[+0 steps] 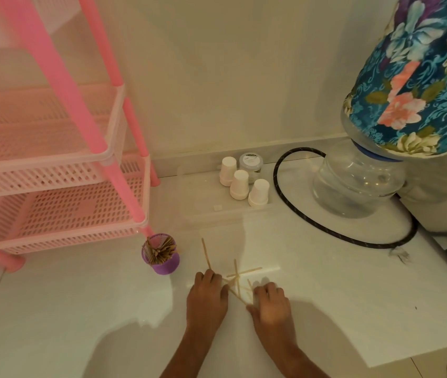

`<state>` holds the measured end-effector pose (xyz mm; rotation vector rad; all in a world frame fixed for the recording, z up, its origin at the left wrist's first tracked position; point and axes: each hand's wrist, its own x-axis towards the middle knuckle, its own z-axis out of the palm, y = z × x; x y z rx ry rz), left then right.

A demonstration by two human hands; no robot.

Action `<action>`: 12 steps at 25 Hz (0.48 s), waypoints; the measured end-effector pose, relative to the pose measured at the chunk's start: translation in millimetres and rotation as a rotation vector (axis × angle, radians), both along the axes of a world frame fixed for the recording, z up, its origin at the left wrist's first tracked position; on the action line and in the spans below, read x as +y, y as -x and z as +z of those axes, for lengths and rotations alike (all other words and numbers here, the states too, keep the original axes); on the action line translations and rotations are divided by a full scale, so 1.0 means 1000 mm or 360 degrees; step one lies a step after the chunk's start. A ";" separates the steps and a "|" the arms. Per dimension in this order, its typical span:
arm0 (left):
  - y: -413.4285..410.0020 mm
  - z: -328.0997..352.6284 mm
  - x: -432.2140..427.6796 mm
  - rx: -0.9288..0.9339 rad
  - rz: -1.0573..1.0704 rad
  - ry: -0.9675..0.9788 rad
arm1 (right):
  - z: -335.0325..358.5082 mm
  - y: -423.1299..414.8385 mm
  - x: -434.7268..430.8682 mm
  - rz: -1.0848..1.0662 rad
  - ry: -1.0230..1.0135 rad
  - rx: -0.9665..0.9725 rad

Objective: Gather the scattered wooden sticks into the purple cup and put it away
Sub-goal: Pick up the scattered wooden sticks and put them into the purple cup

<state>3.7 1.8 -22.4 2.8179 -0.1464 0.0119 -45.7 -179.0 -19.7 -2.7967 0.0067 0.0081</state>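
Note:
A purple cup (162, 264) stands on the white floor by the foot of the pink rack, with a bundle of wooden sticks upright in it. Several loose wooden sticks (237, 274) lie crossed on the floor to its right. My left hand (207, 297) rests on the floor with curled fingers over the near ends of the sticks, one long stick poking out beyond it. My right hand (270, 308) is down beside it, fingers curled on other sticks. Whether either hand actually grips a stick is hidden under the fingers.
A pink plastic rack (61, 186) with slotted shelves stands at the left. Three upturned white paper cups (240, 184) and a small jar sit near the wall. A black hose (279, 192) loops round a water bottle stand (353, 184) at the right.

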 end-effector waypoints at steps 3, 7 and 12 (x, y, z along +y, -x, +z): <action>-0.020 0.003 0.012 0.0199 -0.0025 -0.0068 | 0.004 -0.016 0.004 0.0010 0.0011 -0.0013; -0.034 0.008 0.016 0.0298 -0.0227 -0.0217 | 0.002 -0.025 0.006 0.0065 0.0207 -0.0030; -0.031 0.009 0.015 0.0061 -0.0457 -0.0277 | 0.004 -0.025 0.008 0.0140 0.0337 -0.0017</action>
